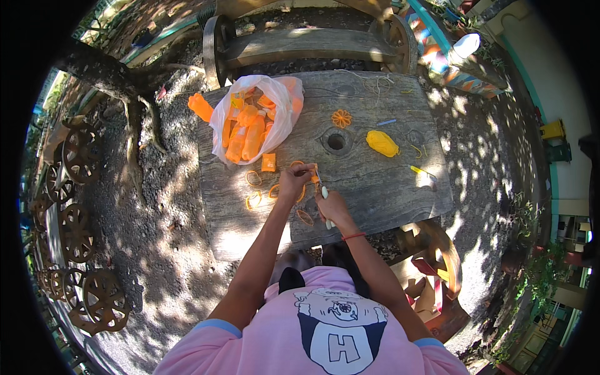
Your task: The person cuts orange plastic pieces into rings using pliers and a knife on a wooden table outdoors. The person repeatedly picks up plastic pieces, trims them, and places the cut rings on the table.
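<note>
My left hand (294, 180) pinches a small piece of orange plastic (314, 174) over the table. In my right hand (332, 206) is a pair of scissors with pale handles (325, 192), its blades up against that plastic. Around my left hand lie several thin orange plastic rings (253, 178), partly hidden by the hand. One more ring (305, 217) rests between my forearms. A flat orange piece (268, 162) sits just beyond, beside a white plastic bag (286, 136) full of orange plastic bottles (253, 136).
The wooden-looking table (375, 187) has a round hole (336, 142). On it lie an orange loop flower (341, 119), yellow yarn (382, 143), a blue stick (386, 123), a yellow cutter (423, 173) and loose string (377, 83). A bench (309, 46) stands behind.
</note>
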The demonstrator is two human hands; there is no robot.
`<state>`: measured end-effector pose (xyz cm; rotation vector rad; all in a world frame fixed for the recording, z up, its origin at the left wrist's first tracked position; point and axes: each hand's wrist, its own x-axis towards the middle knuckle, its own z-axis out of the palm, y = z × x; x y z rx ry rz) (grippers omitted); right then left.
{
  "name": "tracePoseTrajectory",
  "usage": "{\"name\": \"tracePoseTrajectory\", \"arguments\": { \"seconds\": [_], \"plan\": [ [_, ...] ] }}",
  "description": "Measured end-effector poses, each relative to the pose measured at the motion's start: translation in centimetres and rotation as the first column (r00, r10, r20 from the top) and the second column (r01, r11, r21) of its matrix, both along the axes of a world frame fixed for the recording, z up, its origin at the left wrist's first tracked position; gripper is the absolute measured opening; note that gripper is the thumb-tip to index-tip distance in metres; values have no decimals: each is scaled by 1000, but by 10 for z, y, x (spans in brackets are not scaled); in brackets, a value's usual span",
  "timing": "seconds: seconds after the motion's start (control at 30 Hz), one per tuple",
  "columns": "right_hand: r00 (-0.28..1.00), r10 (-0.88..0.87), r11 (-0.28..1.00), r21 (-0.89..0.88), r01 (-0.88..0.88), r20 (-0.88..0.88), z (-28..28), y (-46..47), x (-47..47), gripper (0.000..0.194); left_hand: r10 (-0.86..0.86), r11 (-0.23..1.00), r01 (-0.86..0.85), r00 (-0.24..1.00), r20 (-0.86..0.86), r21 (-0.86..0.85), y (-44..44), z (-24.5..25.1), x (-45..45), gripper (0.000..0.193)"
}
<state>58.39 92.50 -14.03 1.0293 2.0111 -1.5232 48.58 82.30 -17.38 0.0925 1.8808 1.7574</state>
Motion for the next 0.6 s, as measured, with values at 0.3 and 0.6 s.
{"name": "tracePoseTrajectory", "arguments": {
  "seconds": [0.3, 0.6],
  "plan": [
    [997, -58, 998, 4, 58, 44, -7, -7, 0, 27, 23, 1000, -22, 999, 25, -16, -5, -3, 4, 18],
    [995, -10, 1000, -9, 11, 98, -5, -9, -2, 29, 103, 992, -106, 993, 58, 61, -8, -16, 8, 15]
  ]
}}
